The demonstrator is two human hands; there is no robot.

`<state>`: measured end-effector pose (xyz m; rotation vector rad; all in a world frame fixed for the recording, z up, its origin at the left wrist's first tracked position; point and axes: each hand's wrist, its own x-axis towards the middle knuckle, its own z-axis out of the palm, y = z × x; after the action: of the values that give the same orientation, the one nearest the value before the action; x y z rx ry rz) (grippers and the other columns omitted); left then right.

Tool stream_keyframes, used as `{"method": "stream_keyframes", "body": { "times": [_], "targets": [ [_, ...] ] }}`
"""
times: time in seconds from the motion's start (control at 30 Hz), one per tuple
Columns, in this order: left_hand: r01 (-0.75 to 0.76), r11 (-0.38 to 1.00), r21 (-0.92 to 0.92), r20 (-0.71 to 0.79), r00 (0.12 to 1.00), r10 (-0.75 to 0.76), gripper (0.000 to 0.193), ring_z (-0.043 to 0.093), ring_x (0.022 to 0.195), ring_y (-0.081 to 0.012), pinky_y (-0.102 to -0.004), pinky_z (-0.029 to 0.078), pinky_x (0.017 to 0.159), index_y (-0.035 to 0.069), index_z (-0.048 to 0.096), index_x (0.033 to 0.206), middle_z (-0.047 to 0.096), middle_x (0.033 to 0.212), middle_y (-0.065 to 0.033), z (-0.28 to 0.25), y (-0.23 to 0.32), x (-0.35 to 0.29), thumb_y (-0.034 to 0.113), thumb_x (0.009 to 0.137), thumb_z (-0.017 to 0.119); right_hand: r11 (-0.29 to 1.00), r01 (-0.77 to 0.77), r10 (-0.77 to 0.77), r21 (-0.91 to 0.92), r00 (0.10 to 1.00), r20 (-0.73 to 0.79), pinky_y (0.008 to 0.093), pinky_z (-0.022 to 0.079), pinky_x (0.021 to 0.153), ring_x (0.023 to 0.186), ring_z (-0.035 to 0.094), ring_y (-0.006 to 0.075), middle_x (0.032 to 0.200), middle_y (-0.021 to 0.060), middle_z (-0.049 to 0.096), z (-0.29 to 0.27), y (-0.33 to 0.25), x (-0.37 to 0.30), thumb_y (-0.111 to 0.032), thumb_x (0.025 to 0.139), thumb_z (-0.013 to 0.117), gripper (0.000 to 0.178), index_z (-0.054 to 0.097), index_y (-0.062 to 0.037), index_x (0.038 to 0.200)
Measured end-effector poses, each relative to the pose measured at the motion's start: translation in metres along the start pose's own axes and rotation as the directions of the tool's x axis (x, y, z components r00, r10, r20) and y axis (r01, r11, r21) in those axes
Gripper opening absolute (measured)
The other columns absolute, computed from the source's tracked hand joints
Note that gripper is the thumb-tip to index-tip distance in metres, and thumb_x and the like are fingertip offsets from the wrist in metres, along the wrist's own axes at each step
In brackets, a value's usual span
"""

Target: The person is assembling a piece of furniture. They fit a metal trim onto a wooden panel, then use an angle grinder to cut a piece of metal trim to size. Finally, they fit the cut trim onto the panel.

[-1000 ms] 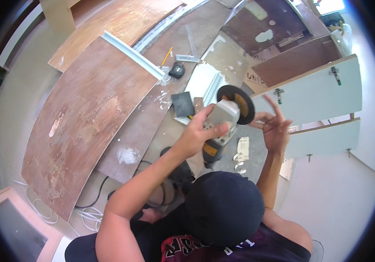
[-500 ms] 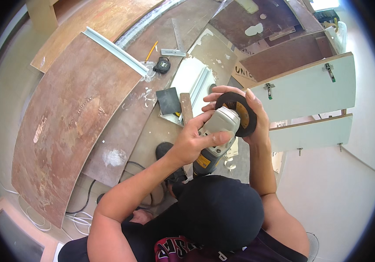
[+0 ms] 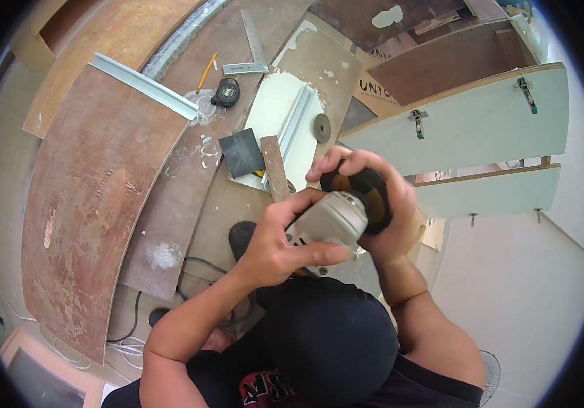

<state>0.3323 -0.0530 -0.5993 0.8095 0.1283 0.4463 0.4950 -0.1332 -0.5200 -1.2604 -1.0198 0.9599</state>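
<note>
An angle grinder (image 3: 329, 221) with a grey metal head is held in front of me. My left hand (image 3: 268, 248) is closed round its head, with the thumb stretched along the near side. On the grinder's right sits a black-rimmed disc (image 3: 378, 204) with a brownish middle. My right hand (image 3: 397, 204) wraps round that disc's rim, fingers curled over the far edge, slightly blurred. The grinder's lower body is mostly hidden behind my left hand and a black cap. Just beyond, a loose grey disc (image 3: 321, 128) lies on a white-topped board (image 3: 264, 115).
On that board lie a metal channel (image 3: 295, 129), a wood strip (image 3: 274, 166) and a dark square sheet (image 3: 241, 151). Farther left are a tape measure (image 3: 225, 93), a pencil (image 3: 207, 71) and a metal square (image 3: 254, 51). Hinged white panels (image 3: 469, 122) stand right; a large brown panel (image 3: 101, 197) lies left.
The grinder has tilted and come slightly nearer. My right fingers have curled farther over the disc's rim. The loose grey disc, mostly covered before, now shows. The whole view has shifted a little.
</note>
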Motion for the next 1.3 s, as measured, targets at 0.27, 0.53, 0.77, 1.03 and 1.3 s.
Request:
{"method": "stream_keyframes", "body": {
  "times": [0.27,0.53,0.77,1.03,1.3],
  "targets": [
    [-0.050,0.993,-0.105,-0.026,0.999,0.047,0.080,0.071,0.105,-0.0198,-0.0344,0.056,0.094,-0.003,0.064,0.138,0.074,0.118,-0.0100,-0.034,-0.022,0.002,0.046,0.082,0.094,0.919,0.354,-0.373,0.173,0.924,0.088,0.0600,0.031,0.128,0.160,0.032,0.0475,0.169,0.0316,0.037,-0.012,0.076,0.003,-0.059,0.107,0.056,0.078,0.045,-0.0075,0.165],
    [0.009,0.834,-0.551,0.084,0.995,0.045,0.107,0.077,0.097,-0.0356,-0.0474,0.064,0.086,-0.002,0.056,0.147,0.074,0.116,-0.0216,-0.059,-0.062,0.031,0.076,0.078,0.082,0.997,0.072,-0.072,0.017,0.997,-0.017,0.0333,0.048,0.095,0.105,0.058,0.0142,0.112,0.0045,0.065,-0.029,0.054,0.043,-0.037,0.104,0.075,0.054,0.064,0.0011,0.140],
    [0.032,0.873,-0.488,0.056,0.998,-0.005,0.130,0.073,0.080,-0.0283,-0.0445,0.054,0.077,0.010,0.051,0.154,0.069,0.121,-0.0118,-0.062,-0.070,0.023,0.105,0.066,0.065,0.997,0.075,-0.076,-0.012,0.995,-0.061,0.0271,0.048,0.089,0.098,0.058,0.0091,0.109,0.0007,0.062,-0.033,0.072,0.048,-0.012,0.087,0.089,0.044,0.069,0.0010,0.124],
    [0.039,0.782,-0.622,0.192,0.976,0.105,0.139,0.073,0.085,-0.0300,-0.0453,0.054,0.077,0.008,0.047,0.156,0.068,0.126,-0.0208,-0.079,-0.088,0.028,0.107,0.060,0.068,0.994,0.085,-0.092,-0.064,0.989,-0.113,0.0288,0.044,0.095,0.104,0.054,0.0110,0.117,0.0004,0.060,-0.044,0.093,0.055,-0.004,0.075,0.096,0.062,0.063,-0.0022,0.126],
    [0.007,0.777,-0.629,0.063,0.997,0.042,0.138,0.075,0.089,-0.0376,-0.0446,0.059,0.072,0.011,0.043,0.160,0.067,0.127,-0.0206,-0.077,-0.093,0.029,0.098,0.058,0.078,0.989,0.144,-0.146,0.029,0.983,0.113,0.0309,0.042,0.097,0.108,0.050,0.0128,0.121,0.0020,0.058,-0.032,0.076,0.057,-0.005,0.072,0.098,0.063,0.066,-0.0034,0.127]
  ]
}}
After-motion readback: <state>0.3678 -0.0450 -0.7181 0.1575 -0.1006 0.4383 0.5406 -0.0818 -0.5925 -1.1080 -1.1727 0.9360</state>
